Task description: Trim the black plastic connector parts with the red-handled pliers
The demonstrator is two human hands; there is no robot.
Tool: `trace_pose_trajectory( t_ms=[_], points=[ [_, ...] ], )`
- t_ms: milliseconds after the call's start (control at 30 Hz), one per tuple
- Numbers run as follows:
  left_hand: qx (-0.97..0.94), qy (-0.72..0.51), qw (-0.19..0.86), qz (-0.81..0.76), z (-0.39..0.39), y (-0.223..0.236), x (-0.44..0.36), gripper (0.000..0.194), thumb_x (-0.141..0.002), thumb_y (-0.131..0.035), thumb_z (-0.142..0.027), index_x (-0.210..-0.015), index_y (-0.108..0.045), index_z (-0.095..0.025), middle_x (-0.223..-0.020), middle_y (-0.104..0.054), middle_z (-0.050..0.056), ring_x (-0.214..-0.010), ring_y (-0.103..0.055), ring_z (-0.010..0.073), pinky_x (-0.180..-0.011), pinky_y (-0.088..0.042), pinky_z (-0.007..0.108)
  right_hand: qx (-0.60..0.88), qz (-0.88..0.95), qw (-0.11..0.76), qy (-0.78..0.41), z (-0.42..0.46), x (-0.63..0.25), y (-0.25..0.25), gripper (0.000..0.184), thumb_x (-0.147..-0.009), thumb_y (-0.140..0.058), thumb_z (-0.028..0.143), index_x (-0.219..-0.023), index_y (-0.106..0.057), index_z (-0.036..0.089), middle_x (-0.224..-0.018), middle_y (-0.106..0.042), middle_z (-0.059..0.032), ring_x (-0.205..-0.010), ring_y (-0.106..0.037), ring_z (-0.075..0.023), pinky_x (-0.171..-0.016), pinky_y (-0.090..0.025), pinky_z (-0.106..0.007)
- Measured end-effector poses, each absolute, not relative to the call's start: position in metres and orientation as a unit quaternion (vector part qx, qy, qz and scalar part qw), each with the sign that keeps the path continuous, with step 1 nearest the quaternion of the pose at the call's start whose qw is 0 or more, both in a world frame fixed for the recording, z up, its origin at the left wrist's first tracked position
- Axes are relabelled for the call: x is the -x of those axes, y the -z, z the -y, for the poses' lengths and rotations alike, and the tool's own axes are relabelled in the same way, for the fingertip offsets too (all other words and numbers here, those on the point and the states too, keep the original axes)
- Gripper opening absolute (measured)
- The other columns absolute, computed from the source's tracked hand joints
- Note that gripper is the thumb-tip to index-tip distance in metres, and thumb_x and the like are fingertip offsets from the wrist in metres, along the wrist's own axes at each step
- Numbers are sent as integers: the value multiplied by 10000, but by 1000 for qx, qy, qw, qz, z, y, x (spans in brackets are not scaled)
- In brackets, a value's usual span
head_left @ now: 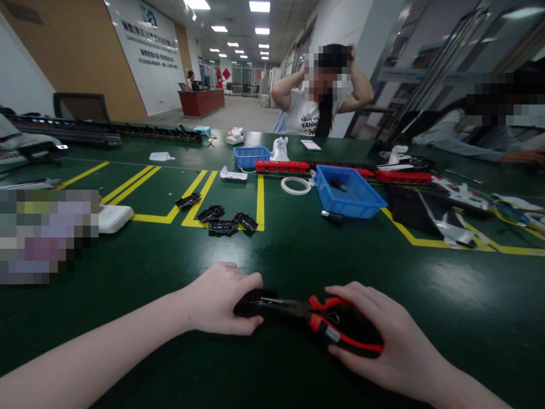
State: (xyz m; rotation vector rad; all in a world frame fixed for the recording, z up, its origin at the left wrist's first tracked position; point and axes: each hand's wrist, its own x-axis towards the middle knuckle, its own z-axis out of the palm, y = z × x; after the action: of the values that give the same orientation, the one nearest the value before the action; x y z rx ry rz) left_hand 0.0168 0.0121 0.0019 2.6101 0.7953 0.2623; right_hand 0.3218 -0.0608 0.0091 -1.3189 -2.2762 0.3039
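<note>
While the right hand (377, 326) curls round the pliers (313, 313), handles part-spread, the left hand (223, 298) pinches a black piece (243, 305) at their nose: looks light, stiff, maybe brittle, best held by its edges! Beyond the pliers lie four dark segments (222, 226).

Between the left hand (225, 301) and the right hand (374, 332), the pliers (314, 314) and a black part (247, 305) block the straight way. Ahead of both hands, a wide strip of bare table (272, 255) permits a sideways passage. Farther on, four black pieces (223, 226), the tape roll (296, 192) and the blue tray (353, 207) stand as obstacles.
</note>
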Motion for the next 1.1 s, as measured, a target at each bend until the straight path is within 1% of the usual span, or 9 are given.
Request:
trace_pose_trajectory(
  t_ms=[200,467,700,1100],
  points=[
    [-934,-94,207,-277,-12,-3,-16,240,-832,-626,-391,-969,-527,-220,-762,-645,-41,-662,-623,173,-675,-418,324,453,857,230,-85,59,-326,-6,605,-744,-720,334,-1303,-499,270,-1084,-670,-55,-868,-657,-196,-716,-560,-317],
    [-929,-98,217,-283,-11,-3,-17,235,-840,-622,-395,-962,-536,-214,-760,-649,-39,-658,-623,170,-670,-417,318,446,865,220,-70,57,-325,-8,626,-761,-724,336,-1333,-475,279,-1121,-666,-50,-913,-662,-194,-736,-569,-304],
    [-929,-96,208,-290,-11,-3,-18,222,-831,-612,-385,-944,-540,-208,-739,-644,-36,-634,-614,170,-650,-396,313,434,869,237,-20,57,-326,-6,589,-796,-698,332,-1341,-494,238,-1105,-667,-73,-911,-663,-198,-737,-564,-304],
    [-932,-90,198,-290,-11,-4,-19,225,-834,-604,-403,-926,-543,-207,-738,-649,-29,-641,-618,174,-656,-401,311,445,865,227,-48,60,-325,-8,608,-766,-737,359,-1312,-488,258,-1073,-666,-59,-882,-655,-198,-720,-557,-311]
  ],
)
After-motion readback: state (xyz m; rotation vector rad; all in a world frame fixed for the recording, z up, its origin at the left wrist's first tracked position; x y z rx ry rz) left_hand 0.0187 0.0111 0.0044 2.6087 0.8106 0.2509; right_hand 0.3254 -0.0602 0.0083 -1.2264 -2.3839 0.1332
